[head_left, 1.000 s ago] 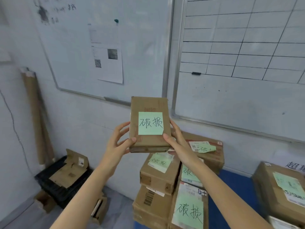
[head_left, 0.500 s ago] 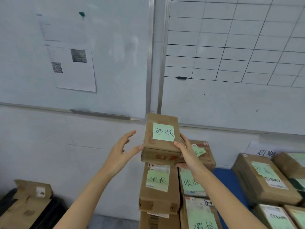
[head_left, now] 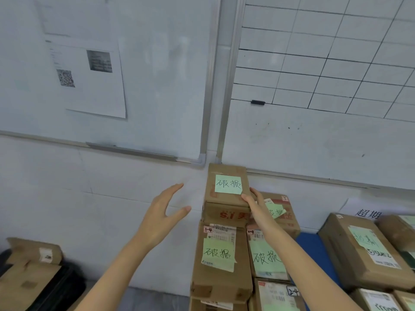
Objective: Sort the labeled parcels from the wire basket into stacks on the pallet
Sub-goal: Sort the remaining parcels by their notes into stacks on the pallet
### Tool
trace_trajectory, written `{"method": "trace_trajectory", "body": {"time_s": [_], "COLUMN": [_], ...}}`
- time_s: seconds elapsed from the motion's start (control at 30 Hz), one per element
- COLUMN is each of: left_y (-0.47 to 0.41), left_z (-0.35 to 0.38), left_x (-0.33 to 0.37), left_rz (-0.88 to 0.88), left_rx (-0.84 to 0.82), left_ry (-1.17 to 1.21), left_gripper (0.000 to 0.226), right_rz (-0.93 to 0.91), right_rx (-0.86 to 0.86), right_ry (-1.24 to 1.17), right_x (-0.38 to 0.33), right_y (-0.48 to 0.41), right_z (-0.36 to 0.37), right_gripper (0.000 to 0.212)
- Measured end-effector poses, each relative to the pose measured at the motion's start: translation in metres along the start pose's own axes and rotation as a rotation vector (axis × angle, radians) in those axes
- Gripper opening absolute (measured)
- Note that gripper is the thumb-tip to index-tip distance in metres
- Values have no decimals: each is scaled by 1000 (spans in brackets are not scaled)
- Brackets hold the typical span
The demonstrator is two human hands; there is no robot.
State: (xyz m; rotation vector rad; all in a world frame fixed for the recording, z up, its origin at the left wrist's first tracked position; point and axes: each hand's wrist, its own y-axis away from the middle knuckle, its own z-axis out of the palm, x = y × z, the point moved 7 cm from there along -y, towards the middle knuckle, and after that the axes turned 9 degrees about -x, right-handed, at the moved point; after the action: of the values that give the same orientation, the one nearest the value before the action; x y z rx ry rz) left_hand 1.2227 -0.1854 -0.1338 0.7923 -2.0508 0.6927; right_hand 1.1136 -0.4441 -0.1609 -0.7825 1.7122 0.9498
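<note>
- A flattened brown cardboard carton (head_left: 29, 263) lies on a black plastic crate (head_left: 64, 286) at the lower left, well apart from the sorting.
- The left hand (head_left: 161, 217) hovers just left of the stack. Its grip is wide open, with the fingers straight and spread, and it holds and touches nothing.
- The small brown cardboard parcel with a green handwritten note (head_left: 227, 184) sits on top of the tall stack of brown note-labelled boxes (head_left: 221, 259), close against the wall. Its note carries the same characters as the notes below, so it appears to be in the matching stack.
- The right hand (head_left: 254, 205) has its grip closed lightly on the parcel's near right corner, with the thumb on top beside the note and the fingers along the right side.
- The blue pallet (head_left: 312, 243) shows between this stack and a second group of brown boxes (head_left: 359, 250) further right, which sits under a white paper wall sign (head_left: 368, 213) with different characters.
- Judged from this, the parcel is as good as placed and only the release is left. Several parcels are already sorted. The wire basket is out of view, so how many remain cannot be told.
</note>
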Motion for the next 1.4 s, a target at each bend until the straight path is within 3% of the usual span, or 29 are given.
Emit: {"method": "trace_trajectory", "body": {"time_s": [0.2, 0.33, 0.57, 0.77, 1.1, 1.4], "left_y": [-6, -9, -11, -20, -20, 37], "left_z": [2, 5, 12, 47, 169, 336], "left_x": [1, 11, 40, 90, 200, 318], "left_rz": [6, 50, 124, 240, 436, 538], "left_rx": [8, 18, 33, -34, -139, -254], "left_ry": [-111, -318, -564, -647, -684, -580], "left_gripper": [61, 74, 80, 78, 79, 89], "right_rz": [9, -44, -261, -330, -206, -84], "right_rx": [3, 37, 126, 249, 472, 631], "right_ry": [3, 87, 423, 807, 1020, 1059], "right_x": [5, 0, -30, -38, -14, 42], "right_y": [0, 4, 35, 79, 178, 323], "right_z": [-1, -4, -21, -55, -189, -348], "right_gripper": [57, 58, 50, 52, 60, 61]}}
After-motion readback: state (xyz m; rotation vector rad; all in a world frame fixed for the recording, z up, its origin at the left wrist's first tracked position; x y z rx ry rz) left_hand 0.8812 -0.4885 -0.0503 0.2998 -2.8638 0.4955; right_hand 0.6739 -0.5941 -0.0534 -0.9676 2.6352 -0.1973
